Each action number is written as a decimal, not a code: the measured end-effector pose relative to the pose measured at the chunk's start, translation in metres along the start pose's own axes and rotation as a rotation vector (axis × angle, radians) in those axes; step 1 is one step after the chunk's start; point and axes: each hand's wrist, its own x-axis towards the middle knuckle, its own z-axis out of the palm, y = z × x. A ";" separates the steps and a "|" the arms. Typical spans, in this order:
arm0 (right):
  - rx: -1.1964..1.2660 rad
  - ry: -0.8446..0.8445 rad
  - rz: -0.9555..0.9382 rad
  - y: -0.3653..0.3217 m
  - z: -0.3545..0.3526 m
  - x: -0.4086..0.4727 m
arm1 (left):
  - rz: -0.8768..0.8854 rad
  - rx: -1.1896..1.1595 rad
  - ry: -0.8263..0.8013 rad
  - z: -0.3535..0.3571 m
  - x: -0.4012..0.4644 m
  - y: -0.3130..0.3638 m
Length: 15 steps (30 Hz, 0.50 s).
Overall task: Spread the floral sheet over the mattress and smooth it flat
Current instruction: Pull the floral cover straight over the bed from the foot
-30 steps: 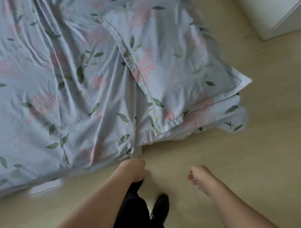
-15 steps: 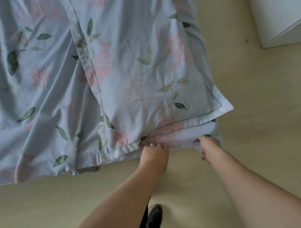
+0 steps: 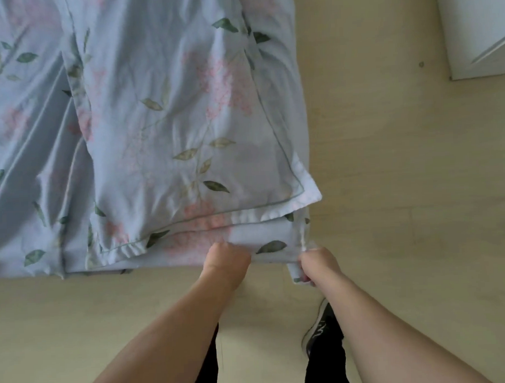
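The light blue floral sheet point(image 3: 35, 158) with pink blooms and green leaves covers the low mattress and is creased on the left. A matching pillow point(image 3: 180, 113) lies on its near right corner. My left hand point(image 3: 226, 259) grips the sheet's front edge just below the pillow. My right hand point(image 3: 317, 265) pinches the sheet's corner at the mattress's right end, with a fold of cloth hanging from its fingers. The mattress itself is hidden under the sheet.
Pale wooden floor point(image 3: 388, 186) surrounds the bed on the near and right sides. A white cabinet point(image 3: 477, 26) stands at the upper right. My black shoe point(image 3: 319, 329) and dark trouser legs are below my hands.
I have stepped right along the bed edge. Both hands, which hung free over the floor, have reached the sheet's edge and closed on it, the right one on the corner.
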 end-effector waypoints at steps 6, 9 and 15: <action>-0.306 -0.118 -0.169 0.044 -0.087 -0.050 | -0.112 -0.088 -0.187 -0.063 -0.038 0.061; -0.444 -0.088 -0.172 0.036 -0.138 -0.085 | -0.144 -0.126 -0.212 -0.097 -0.056 0.084; -0.402 0.137 -0.329 -0.007 -0.259 -0.183 | -0.190 -0.345 0.104 -0.234 -0.100 0.106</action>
